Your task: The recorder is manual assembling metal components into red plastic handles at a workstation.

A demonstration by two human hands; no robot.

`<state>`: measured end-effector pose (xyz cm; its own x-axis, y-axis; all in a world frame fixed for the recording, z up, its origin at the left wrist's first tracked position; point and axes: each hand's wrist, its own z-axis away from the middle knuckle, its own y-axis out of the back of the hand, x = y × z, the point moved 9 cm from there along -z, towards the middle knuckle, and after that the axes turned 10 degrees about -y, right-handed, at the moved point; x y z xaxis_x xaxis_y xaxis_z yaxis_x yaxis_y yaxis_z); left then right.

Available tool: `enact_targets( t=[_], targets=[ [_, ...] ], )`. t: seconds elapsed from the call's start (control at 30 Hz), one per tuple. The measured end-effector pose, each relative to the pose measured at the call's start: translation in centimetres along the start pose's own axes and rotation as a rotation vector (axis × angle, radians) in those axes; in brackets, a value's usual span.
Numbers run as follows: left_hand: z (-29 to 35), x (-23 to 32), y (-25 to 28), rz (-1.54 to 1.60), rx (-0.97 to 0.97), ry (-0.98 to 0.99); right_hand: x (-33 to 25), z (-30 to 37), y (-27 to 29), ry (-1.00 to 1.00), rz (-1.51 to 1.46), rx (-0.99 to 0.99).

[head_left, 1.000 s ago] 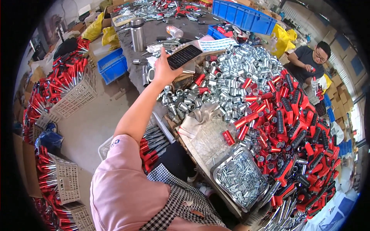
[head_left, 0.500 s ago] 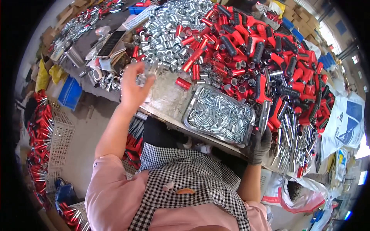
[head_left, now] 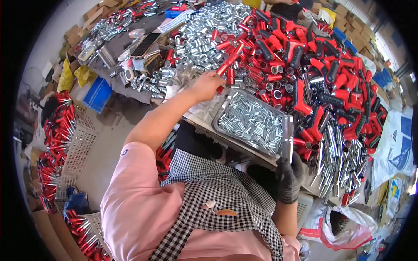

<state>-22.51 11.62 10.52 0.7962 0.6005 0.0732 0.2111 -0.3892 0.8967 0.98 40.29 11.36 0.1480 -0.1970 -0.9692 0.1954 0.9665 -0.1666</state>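
Note:
My bare left hand (head_left: 209, 86) reaches over the work table, its fingers closed on a short red tube (head_left: 220, 89) that shows only partly past the fingertips. At the table's front edge, my right hand (head_left: 289, 177), in a dark glove, grips a long shiny metal tube (head_left: 288, 138) that points away from me. Between the hands lies a clear plastic tray (head_left: 216, 123) full of small silver pins (head_left: 250, 119). Beyond it are loose red tubes (head_left: 274, 78) and a heap of red and black handles (head_left: 300, 93).
Silver metal sleeves (head_left: 204, 35) are piled at the back. Long metal tubes (head_left: 337, 161) lie at the right, beside a white sack (head_left: 394, 143). On the left are a steel flask (head_left: 106, 55), a blue bin (head_left: 98, 95) and a crate (head_left: 80, 141) next to red-handled parts.
My left hand has moved right and come down on the short red tube, its fingers closing. My right hand has drawn slightly nearer with the metal tube. The whole view has shifted a little.

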Motion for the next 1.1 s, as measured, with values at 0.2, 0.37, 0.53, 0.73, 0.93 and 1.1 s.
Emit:
enact_targets(
  t=[0.2, 0.37, 0.53, 0.73, 0.93, 1.1],
  targets=[
    [0.4, -2.1, 1.0, -0.051, -0.019, 0.103, 2.4, 0.8, -1.8, -0.068, -0.017, -0.114],
    [3.4, -1.6, 3.4, 1.030, 0.385, 0.613, 4.0, 0.3, -2.9, -0.039, 0.021, -0.147],
    [1.7, 5.8, 4.2, 1.460, 0.510, 0.520, 3.2, 0.3, -6.6, -0.063, 0.021, -0.250],
    [1.7, 9.9, 2.5, 1.684, 0.510, 0.489, 4.2, 1.1, -7.7, 0.003, 0.047, -0.215],
    [2.0, 10.0, 2.1, 1.712, 0.514, 0.511, 4.4, 1.2, -8.3, -0.059, 0.042, -0.224],
    [3.0, 12.4, 1.6, 1.764, 0.375, 0.361, 4.2, 1.6, -9.7, -0.085, -0.031, -0.261]
  ],
)
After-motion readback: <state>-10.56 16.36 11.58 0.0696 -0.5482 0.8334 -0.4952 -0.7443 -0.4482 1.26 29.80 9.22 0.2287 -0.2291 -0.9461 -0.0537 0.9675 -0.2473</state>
